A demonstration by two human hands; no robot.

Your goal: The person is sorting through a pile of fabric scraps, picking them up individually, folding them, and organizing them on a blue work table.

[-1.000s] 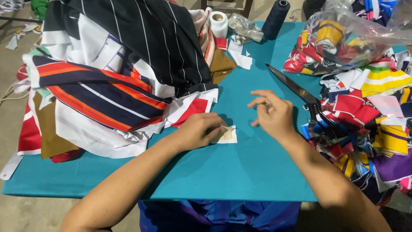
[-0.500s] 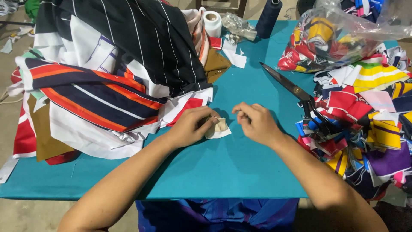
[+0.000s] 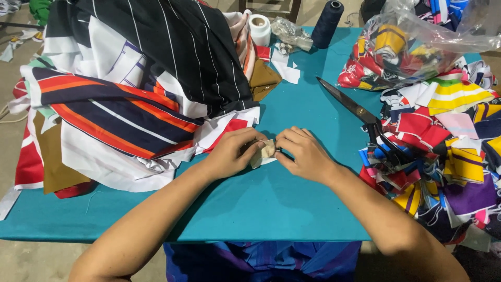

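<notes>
— Starting leftward: what lies there?
— A striped fabric heap on the teal desk.
— And the hands?
— Left hand and right hand both pinch the small cream cloth scrap between them, equally near; black-handled scissors lie rightward.

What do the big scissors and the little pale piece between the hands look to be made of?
Scissors: dark, dull metal blades, faint sheen along the edge; black handles, material unclear. Pale piece: seems thin cloth, cream and matte, folding softly between left hand and right hand; could be stiff interfacing.
</notes>
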